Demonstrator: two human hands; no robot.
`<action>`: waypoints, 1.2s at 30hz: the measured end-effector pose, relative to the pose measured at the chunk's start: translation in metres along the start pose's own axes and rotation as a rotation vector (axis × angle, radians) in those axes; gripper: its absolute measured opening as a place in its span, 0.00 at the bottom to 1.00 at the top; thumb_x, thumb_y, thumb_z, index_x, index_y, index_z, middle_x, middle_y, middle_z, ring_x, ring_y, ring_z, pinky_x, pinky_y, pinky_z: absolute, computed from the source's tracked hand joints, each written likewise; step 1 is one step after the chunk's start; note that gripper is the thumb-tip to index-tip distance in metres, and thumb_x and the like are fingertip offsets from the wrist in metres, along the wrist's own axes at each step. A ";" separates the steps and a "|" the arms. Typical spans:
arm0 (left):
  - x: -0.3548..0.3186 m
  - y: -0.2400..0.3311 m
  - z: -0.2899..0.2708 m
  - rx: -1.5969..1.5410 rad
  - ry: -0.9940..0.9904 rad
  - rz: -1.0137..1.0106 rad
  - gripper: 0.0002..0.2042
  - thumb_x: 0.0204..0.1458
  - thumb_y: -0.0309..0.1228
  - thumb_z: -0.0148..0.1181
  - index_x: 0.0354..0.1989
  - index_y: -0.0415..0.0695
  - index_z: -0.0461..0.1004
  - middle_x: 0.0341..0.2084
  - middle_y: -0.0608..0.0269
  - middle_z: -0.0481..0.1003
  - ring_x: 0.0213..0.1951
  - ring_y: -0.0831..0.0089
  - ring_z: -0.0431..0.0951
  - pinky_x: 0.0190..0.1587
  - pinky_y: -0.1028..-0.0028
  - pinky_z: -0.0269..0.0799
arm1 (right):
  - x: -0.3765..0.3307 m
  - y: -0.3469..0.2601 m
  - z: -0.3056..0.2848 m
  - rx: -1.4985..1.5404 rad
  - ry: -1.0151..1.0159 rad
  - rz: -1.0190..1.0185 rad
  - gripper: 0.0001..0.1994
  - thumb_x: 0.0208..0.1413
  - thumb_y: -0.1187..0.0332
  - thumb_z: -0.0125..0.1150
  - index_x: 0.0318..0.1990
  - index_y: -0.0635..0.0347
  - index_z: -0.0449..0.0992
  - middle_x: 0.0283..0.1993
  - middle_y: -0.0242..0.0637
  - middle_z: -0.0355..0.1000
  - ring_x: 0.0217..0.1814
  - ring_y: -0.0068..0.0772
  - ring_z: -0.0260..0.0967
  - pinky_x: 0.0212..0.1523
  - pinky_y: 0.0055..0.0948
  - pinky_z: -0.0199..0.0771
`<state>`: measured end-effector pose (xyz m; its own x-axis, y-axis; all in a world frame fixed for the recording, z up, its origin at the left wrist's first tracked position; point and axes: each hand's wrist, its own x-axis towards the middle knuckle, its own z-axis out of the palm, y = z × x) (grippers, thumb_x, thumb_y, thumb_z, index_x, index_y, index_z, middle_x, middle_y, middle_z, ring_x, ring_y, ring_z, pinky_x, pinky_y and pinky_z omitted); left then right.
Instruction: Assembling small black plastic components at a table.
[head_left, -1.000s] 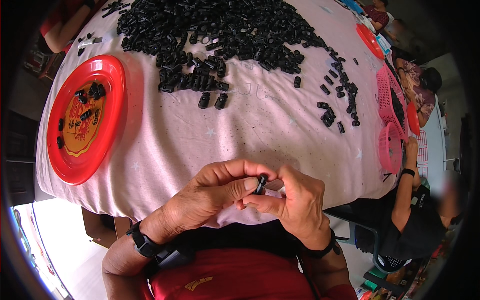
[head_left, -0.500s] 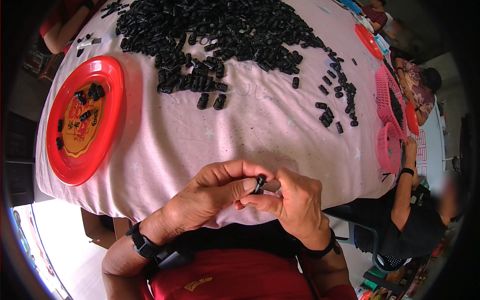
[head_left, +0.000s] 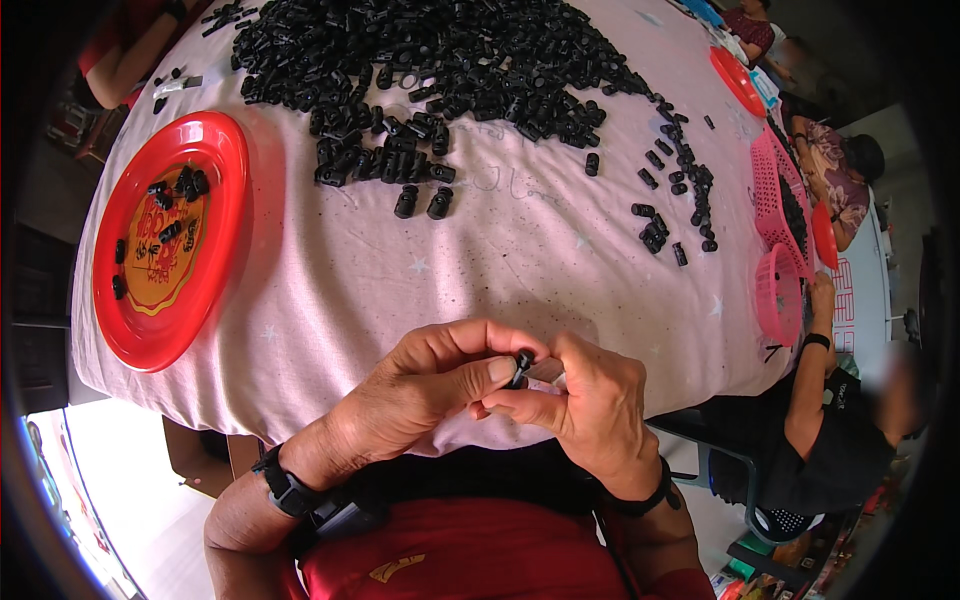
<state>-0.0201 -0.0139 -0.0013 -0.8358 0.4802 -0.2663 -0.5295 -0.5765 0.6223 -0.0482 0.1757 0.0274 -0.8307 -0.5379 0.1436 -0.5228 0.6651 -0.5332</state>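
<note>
Left hand (head_left: 420,390) and right hand (head_left: 590,405), together at the near edge of the table (head_left: 520,250), pinch one small black plastic part (head_left: 521,364) between their fingertips, heap of black parts (head_left: 450,70) beyond.

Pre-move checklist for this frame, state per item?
1. Small black part pinched between both hands: ok.
2. Left hand and right hand over the table's near edge: ok.
3. Part's fit or seating: cannot tell, fingers hide it.
4. Black parts pile on the cloth ahead: ok.
5. Red plate at left holds a few parts: ok.
</note>
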 end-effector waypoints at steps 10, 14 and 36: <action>0.000 -0.002 -0.002 -0.007 0.004 0.006 0.11 0.58 0.24 0.55 0.49 0.38 0.73 0.40 0.65 0.75 0.38 0.82 0.74 0.44 0.80 0.71 | -0.001 0.001 0.001 0.024 0.004 0.015 0.26 0.44 0.44 0.68 0.28 0.62 0.71 0.21 0.40 0.73 0.22 0.36 0.75 0.22 0.29 0.73; 0.000 0.000 -0.001 -0.004 -0.002 0.000 0.11 0.57 0.24 0.56 0.49 0.38 0.73 0.40 0.66 0.75 0.38 0.83 0.73 0.43 0.80 0.70 | -0.002 0.005 0.007 0.029 0.053 0.007 0.27 0.42 0.41 0.67 0.26 0.59 0.70 0.17 0.36 0.69 0.18 0.37 0.72 0.19 0.33 0.70; 0.001 -0.001 0.000 -0.050 0.009 0.000 0.10 0.58 0.25 0.55 0.47 0.38 0.73 0.40 0.66 0.75 0.38 0.82 0.73 0.41 0.80 0.70 | 0.001 0.005 0.007 0.005 0.059 -0.036 0.26 0.44 0.42 0.67 0.26 0.59 0.71 0.16 0.36 0.69 0.17 0.36 0.71 0.17 0.32 0.69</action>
<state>-0.0207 -0.0132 -0.0022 -0.8370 0.4742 -0.2731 -0.5359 -0.6091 0.5847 -0.0508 0.1751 0.0192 -0.8214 -0.5299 0.2110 -0.5515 0.6436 -0.5307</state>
